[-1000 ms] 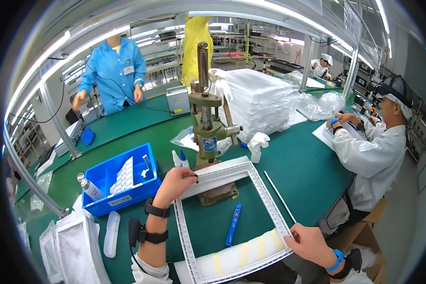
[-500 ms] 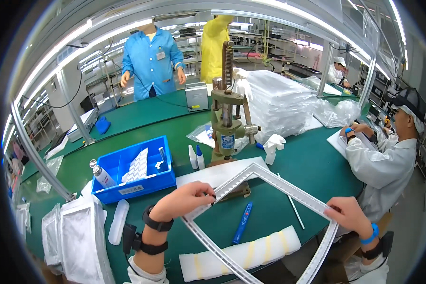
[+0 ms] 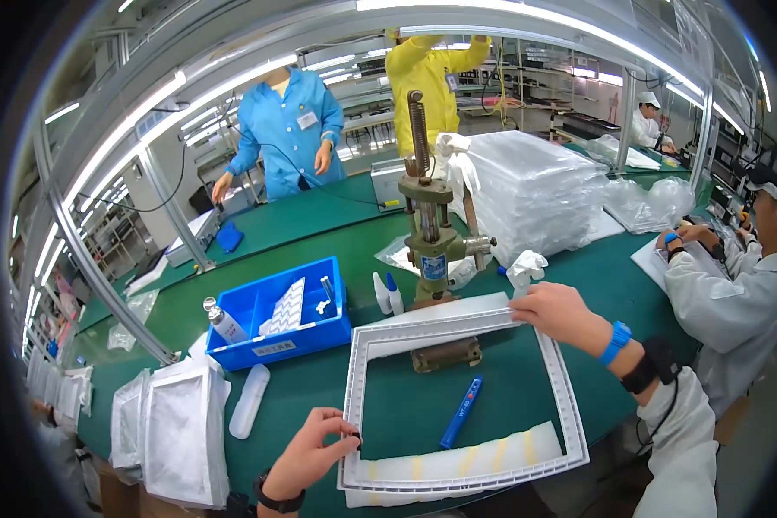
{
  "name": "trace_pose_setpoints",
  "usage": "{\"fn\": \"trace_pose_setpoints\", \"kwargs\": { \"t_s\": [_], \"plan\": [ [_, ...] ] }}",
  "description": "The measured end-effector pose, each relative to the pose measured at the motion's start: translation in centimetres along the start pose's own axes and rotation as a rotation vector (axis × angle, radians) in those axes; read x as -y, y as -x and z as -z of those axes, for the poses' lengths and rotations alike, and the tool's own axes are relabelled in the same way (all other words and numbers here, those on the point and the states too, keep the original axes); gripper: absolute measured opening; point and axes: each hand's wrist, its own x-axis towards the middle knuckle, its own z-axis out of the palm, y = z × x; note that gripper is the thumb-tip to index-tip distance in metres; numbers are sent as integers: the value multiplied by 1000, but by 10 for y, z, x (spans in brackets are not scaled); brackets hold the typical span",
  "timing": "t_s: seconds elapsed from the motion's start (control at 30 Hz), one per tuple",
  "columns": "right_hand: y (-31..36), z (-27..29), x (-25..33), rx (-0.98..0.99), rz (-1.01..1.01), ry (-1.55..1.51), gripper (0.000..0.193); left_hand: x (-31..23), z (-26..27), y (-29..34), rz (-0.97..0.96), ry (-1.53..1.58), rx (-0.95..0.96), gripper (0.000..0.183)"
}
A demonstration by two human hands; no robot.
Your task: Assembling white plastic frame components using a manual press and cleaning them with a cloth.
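A white rectangular frame [image 3: 570, 416] with notched rails lies tilted low over the bench in front of me. My right hand [image 3: 554, 312] grips its far right corner between thumb and fingers. At its left rail, my left hand [image 3: 318, 445] pinches the edge; a small dark thing shows at those fingertips, too small to name. Through the frame's opening I see a blue pen [image 3: 462, 413] on the green mat. A white foam strip [image 3: 492, 454] with yellow bands runs under the near rail. Beyond the far rail stands a green hand press [image 3: 429, 229], its metal base block [image 3: 445, 355] showing inside the opening.
A blue divided bin [image 3: 276, 345] holds a bottle and a patterned sheet. Wrapped white frames [image 3: 181, 432] lie at left beside a white case [image 3: 249, 401]. Behind the press rise bagged stacks [image 3: 527, 186] and a spray bottle [image 3: 525, 269]. A co-worker [image 3: 734, 293] sits at right.
The frame has turned from a diamond angle to nearly square with me and come down toward the bench. My right hand moved to its far corner, my left hand lower on the left rail.
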Motion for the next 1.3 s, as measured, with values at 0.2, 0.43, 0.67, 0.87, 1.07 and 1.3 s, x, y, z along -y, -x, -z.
{"fn": "trace_pose_setpoints", "kwargs": {
  "t_s": [0.2,0.43,0.67,0.87,1.07,1.3],
  "plan": [
    [-31,-34,-8,4,99,174,17,14,-15,-3,4,-11,-83,17],
    [-27,-52,-12,7,83,205,17,15,-20,-11,-4,-78,-94,17],
    [-20,-57,-14,10,66,244,16,12,-21,-16,38,-71,-45,19],
    [-12,-48,-12,18,50,252,15,12,-22,-17,58,-36,-35,18],
    [-10,-39,-10,-43,53,182,16,5,-21,-19,25,-54,-53,16],
    [-83,37,-6,-495,-117,-218,17,-47,-31,-100,-498,-362,-106,14]
  ]
}}
